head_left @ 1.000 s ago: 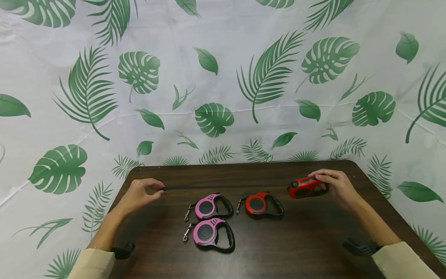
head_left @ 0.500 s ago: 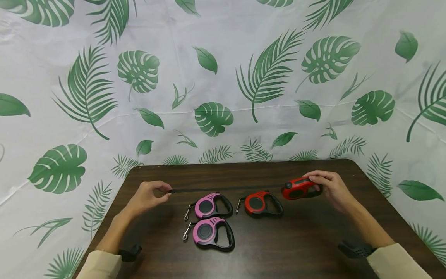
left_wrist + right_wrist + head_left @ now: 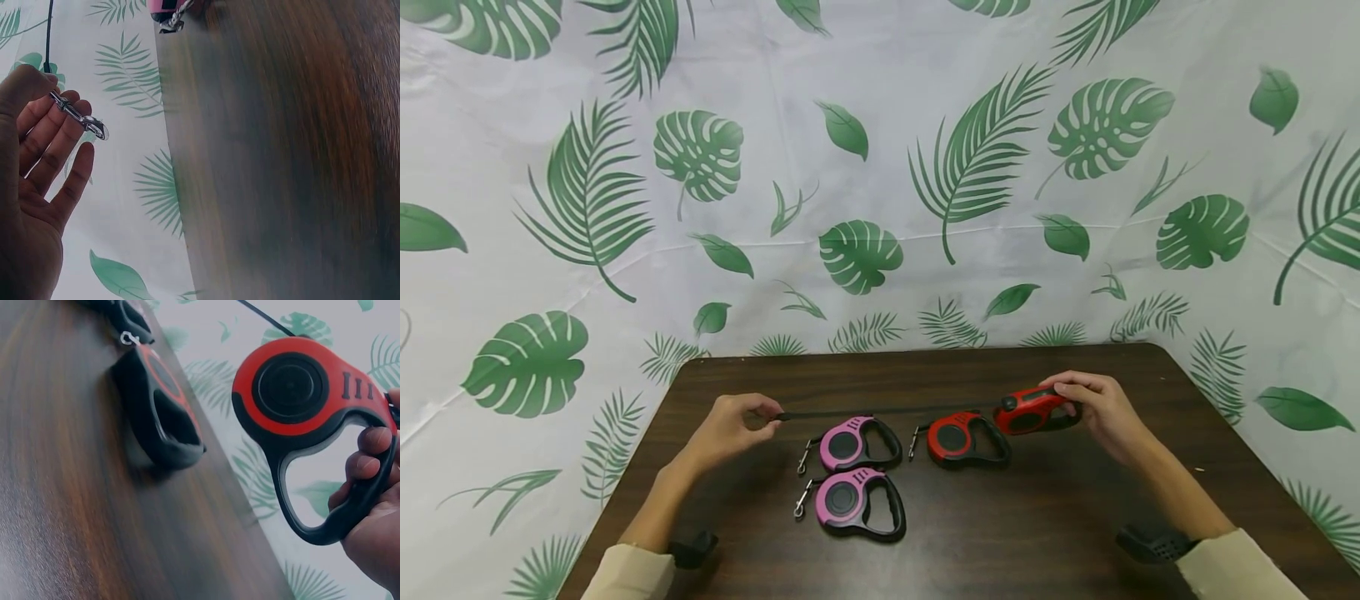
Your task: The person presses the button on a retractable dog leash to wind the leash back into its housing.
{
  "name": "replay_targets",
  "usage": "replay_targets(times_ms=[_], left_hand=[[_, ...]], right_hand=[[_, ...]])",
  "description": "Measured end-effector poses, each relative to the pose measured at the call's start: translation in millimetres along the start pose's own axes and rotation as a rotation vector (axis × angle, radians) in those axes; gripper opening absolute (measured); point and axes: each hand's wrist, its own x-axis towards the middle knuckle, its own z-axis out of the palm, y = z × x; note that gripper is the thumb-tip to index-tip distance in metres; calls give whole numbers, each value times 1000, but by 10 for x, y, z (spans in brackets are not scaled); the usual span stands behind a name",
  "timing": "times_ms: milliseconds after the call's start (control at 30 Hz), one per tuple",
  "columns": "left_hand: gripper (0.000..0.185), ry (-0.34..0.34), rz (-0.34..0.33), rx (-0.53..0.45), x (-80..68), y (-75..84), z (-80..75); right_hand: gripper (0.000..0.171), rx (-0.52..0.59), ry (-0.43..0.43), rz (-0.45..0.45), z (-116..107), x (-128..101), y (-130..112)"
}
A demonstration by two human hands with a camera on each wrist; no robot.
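My right hand (image 3: 1093,408) grips the black handle of a red retractable leash (image 3: 1030,408) (image 3: 306,419), held just above the dark table (image 3: 1000,533). Its black cord (image 3: 887,411) runs taut to the left. My left hand (image 3: 730,425) pinches the cord's end; the metal clip (image 3: 78,115) lies across my fingers (image 3: 44,134), thumb on top. Under the cord lie a second red leash (image 3: 962,439) (image 3: 156,406) and two pink leashes, one behind (image 3: 853,444) and one in front (image 3: 853,502).
A white cloth with green leaf print (image 3: 880,167) hangs behind and around the table. The table's left edge (image 3: 172,156) runs close beside my left hand. A black band sits on each wrist, the left band (image 3: 692,550) and the right band (image 3: 1153,546).
Both hands have moved toward each other: the left hand to the right, the right hand with the red leash to the left. The drawn-out cord is shorter.
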Motion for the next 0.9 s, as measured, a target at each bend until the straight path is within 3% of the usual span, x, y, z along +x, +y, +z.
replay_targets(times_ms=[900], left_hand=[[20, -26, 62, -65, 146, 208, 231]], right_hand=[[27, 50, -71, 13, 275, 20, 62]])
